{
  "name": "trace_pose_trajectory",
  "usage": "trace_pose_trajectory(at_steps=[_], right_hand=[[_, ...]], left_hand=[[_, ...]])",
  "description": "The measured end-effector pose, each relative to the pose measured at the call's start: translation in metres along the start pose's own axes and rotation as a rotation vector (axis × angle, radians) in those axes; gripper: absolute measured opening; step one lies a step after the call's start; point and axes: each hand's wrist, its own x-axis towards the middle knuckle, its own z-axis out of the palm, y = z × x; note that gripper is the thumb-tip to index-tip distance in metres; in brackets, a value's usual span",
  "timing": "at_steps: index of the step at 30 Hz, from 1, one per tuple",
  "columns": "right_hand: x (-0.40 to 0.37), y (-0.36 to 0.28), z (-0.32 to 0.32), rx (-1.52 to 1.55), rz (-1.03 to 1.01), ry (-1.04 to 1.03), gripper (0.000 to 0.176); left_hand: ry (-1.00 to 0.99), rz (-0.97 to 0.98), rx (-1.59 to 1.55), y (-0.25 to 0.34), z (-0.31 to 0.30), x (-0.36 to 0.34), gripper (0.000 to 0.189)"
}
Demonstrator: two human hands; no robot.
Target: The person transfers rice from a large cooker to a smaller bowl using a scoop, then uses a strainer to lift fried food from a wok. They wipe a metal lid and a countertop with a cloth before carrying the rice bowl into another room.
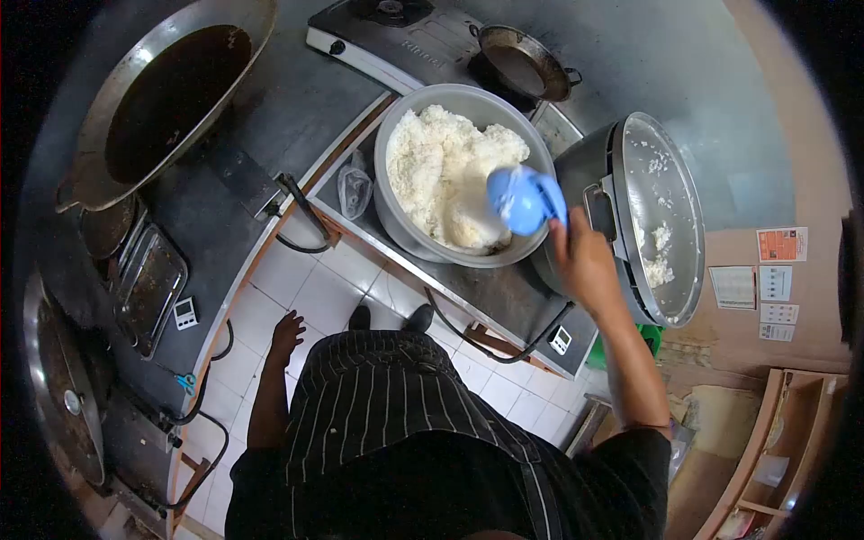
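Observation:
My right hand (585, 256) grips the handle of a blue plastic scoop (520, 200), which is tilted over the right part of a large grey tub (389, 202). Cooked white rice (427, 153) fills much of the tub in heaped clumps. A pale, hazy patch lies on the rice beside the scoop's mouth. Down at my side, over the tiled floor, my left hand (286, 333) hangs with its fingers apart and holds nothing. Close to my right forearm stands a big metal steamer pot (666, 216) with rice bits stuck to its inner surface.
A clear plastic bag (355, 191) lies left of the tub. Behind it are a gas stove (405, 45) and a small wok (522, 61). A large wok of dark oil (180, 99) sits on the left counter, with a wire rack tray (153, 283). Black hoses (504, 358) run along the counter edges.

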Motion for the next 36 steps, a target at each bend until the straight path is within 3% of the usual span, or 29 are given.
trace_pose_trajectory(at_steps=[2, 11, 15, 23, 25, 27, 29, 32, 36], right_hand=[[-0.005, -0.005, 0.009, -0.214, 0.063, -0.246, 0.034], [0.041, -0.009, 0.087, -0.309, 0.028, -0.489, 0.045], [0.048, -0.020, 0.072, -0.362, -0.039, -0.596, 0.044], [0.032, -0.023, -0.006, -0.409, -0.040, -0.360, 0.040], [0.036, -0.023, -0.014, -0.085, -0.109, -0.409, 0.037], [0.045, -0.016, -0.001, -0.078, -0.209, -0.382, 0.033], [0.054, -0.009, 0.019, -0.259, -0.369, -0.380, 0.028], [0.054, -0.032, 0.028, -0.448, -0.328, -0.424, 0.024], [0.043, -0.040, 0.049, -0.440, -0.277, -0.390, 0.020]], left_hand=[[-0.004, -0.013, 0.006, 0.002, 0.000, 0.005, 0.056], [-0.014, -0.011, 0.023, 0.028, 0.000, 0.021, 0.054], [-0.061, 0.045, 0.006, 0.035, 0.006, 0.029, 0.056], [-0.124, 0.039, 0.027, 0.022, 0.000, 0.031, 0.057], [-0.131, 0.027, 0.028, 0.020, -0.002, 0.026, 0.057], [-0.137, 0.009, 0.027, 0.015, -0.005, 0.023, 0.058], [-0.101, -0.036, -0.002, 0.009, -0.011, 0.027, 0.058], [-0.083, -0.031, -0.013, 0.006, -0.018, 0.026, 0.058], [-0.040, -0.033, -0.024, 0.009, -0.022, 0.021, 0.056]])
